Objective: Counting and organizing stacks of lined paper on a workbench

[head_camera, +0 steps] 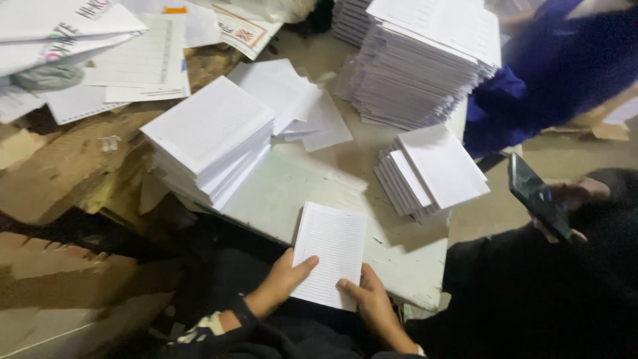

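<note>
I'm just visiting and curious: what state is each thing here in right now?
Lined sheet bundle: gripped at its near end by both hands, resting on the table.
Left hand: gripping.
Right hand: gripping.
Left paper stack: slanted.
Tall stack: leaning.
Phone: held by another person.

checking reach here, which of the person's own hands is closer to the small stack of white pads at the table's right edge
Right. The right hand grips the lined sheet's lower right corner, below the small stack. The left hand holds the sheet's left edge, farther away.
</note>
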